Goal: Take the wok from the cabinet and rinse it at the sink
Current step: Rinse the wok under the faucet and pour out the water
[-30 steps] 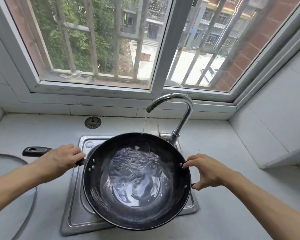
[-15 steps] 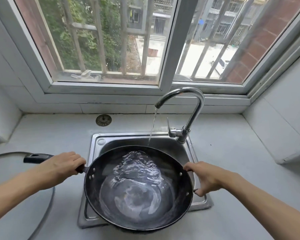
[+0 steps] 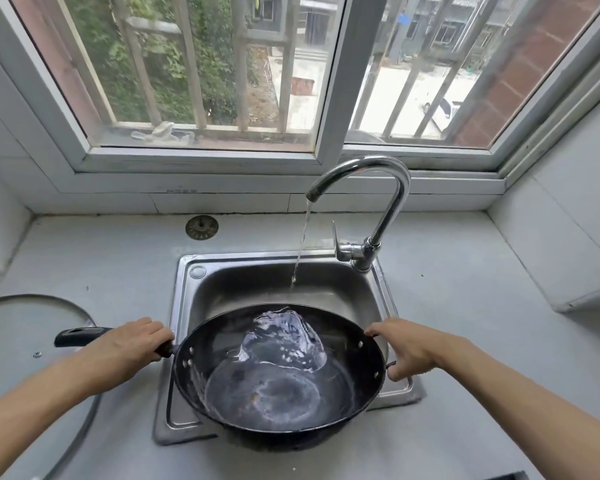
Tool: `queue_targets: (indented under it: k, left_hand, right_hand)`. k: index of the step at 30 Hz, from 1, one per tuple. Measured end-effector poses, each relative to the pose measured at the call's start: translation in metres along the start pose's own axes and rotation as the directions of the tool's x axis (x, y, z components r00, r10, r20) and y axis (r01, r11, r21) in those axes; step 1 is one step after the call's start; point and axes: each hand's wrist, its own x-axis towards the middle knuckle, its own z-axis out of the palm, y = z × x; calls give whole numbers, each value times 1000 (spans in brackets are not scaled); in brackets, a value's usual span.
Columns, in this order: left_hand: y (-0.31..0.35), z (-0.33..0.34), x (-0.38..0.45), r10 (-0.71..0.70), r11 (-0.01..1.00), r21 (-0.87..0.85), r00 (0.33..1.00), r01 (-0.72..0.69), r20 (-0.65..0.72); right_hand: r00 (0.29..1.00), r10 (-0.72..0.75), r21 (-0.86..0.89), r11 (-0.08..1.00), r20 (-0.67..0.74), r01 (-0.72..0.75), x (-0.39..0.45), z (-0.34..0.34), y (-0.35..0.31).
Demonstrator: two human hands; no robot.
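Two hands gripped wok: left hand (image 3: 132, 344) wrapped long handle, wok (image 3: 279, 375) held between over sink (image 3: 368, 285) front edge, right hand (image 3: 407, 351) pinched helper handle; tap stream (image 3: 300, 251) fell just beyond far rim.

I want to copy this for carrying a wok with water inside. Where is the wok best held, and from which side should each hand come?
Grip the wok at both ends, as shown: left hand around the long black handle from the left, right hand on the small loop handle at the opposite rim, from the right. The bowl is wide and round with water sloshing, so two opposite holds probably keep it level.
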Motion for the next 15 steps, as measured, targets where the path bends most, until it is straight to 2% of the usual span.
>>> queue_targets:
  k: [9, 15]
  left_hand:
    - [1, 12, -3, -68, 996, -59, 997, 66, -32]
    - [1, 23, 6, -39, 998, 47, 986, 47, -161]
  right_hand:
    - [994, -96, -9, 995, -44, 96, 8, 7, 8]
    - [981, -149, 11, 988, -121, 151, 18, 15, 12]
